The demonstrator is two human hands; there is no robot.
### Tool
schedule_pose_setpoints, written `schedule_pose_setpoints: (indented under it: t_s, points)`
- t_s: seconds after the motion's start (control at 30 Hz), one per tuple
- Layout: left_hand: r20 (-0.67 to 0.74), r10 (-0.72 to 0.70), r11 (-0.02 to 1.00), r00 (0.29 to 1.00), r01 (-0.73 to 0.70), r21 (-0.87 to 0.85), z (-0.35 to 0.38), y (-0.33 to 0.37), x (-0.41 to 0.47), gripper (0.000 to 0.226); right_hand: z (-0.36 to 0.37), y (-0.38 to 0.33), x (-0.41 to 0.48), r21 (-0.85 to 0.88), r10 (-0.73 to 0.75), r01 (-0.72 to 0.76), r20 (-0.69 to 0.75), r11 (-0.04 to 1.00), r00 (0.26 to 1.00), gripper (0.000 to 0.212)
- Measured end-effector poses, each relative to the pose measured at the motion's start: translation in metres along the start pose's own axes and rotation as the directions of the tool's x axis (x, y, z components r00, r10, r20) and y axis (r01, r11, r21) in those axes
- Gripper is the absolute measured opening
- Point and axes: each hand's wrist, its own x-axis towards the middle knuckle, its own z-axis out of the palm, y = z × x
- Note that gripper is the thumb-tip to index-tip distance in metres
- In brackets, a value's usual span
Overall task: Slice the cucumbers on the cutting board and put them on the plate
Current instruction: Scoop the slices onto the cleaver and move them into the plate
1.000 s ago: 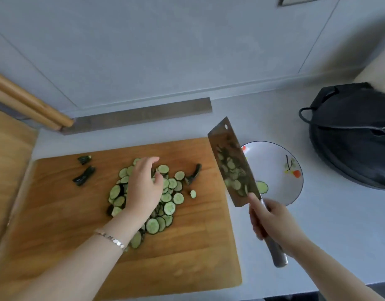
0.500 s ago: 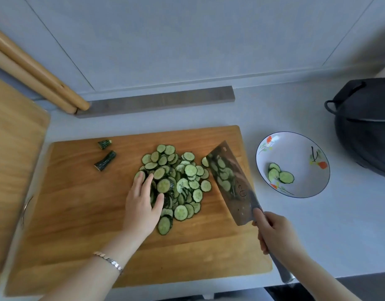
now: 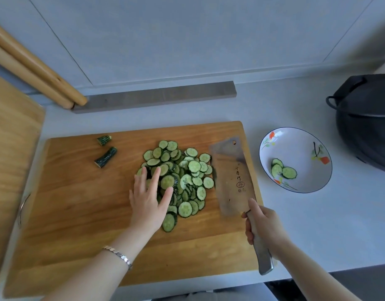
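A pile of cucumber slices (image 3: 182,174) lies in the middle of the wooden cutting board (image 3: 78,213). My left hand (image 3: 149,198) rests flat, fingers spread, against the pile's left side. My right hand (image 3: 263,224) grips the handle of a cleaver (image 3: 231,177), whose broad blade lies nearly flat on the board against the pile's right edge. The white flowered plate (image 3: 304,146) sits on the counter to the right of the board and holds three slices (image 3: 281,170). Two dark cucumber ends (image 3: 105,156) lie at the board's upper left.
A black pot (image 3: 367,122) stands at the far right behind the plate. A second wooden board (image 3: 11,148) and two rolling pins (image 3: 35,68) are on the left. A grey strip (image 3: 156,96) lies along the wall.
The cleaver came back from over the plate, left slices there, and now lies lower and flatter beside the pile. My left hand shifted to the pile's left side.
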Motion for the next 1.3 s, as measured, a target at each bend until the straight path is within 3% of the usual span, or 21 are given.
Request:
schedule_pose_setpoints:
  t_s: [0.17, 0.27, 0.47, 0.77, 1.3]
  points:
    - [-0.05, 0.046, 0.994, 0.998, -0.04, 0.106, 0.003, 0.004, 0.001, 0.074, 0.011, 0.006, 0.008, 0.029, 0.055, -0.058, 0.097, 0.998, 0.994, 0.048]
    - [-0.074, 0.166, 0.959, 0.983, -0.144, 0.243, 0.009, 0.01, 0.009, 0.075, 0.024, 0.007, 0.011, -0.035, 0.025, -0.021, 0.129, 0.999, 0.991, 0.047]
    - [-0.062, 0.296, 0.908, 0.953, -0.261, 0.327, 0.019, 0.032, 0.029, 0.071, 0.041, 0.004, 0.012, -0.009, 0.018, -0.017, 0.169, 1.0, 0.985, 0.043]
    - [-0.134, 0.337, 0.911, 0.932, -0.288, 0.294, 0.023, 0.04, 0.037, 0.055, 0.059, 0.0, 0.007, 0.048, 0.022, -0.035, 0.25, 0.998, 0.968, 0.04]
    - [-0.256, 0.388, 0.922, 0.885, -0.369, 0.12, 0.044, 0.084, 0.022, 0.036, 0.007, -0.004, -0.012, 0.145, 0.008, -0.055, 0.308, 0.988, 0.951, 0.043]
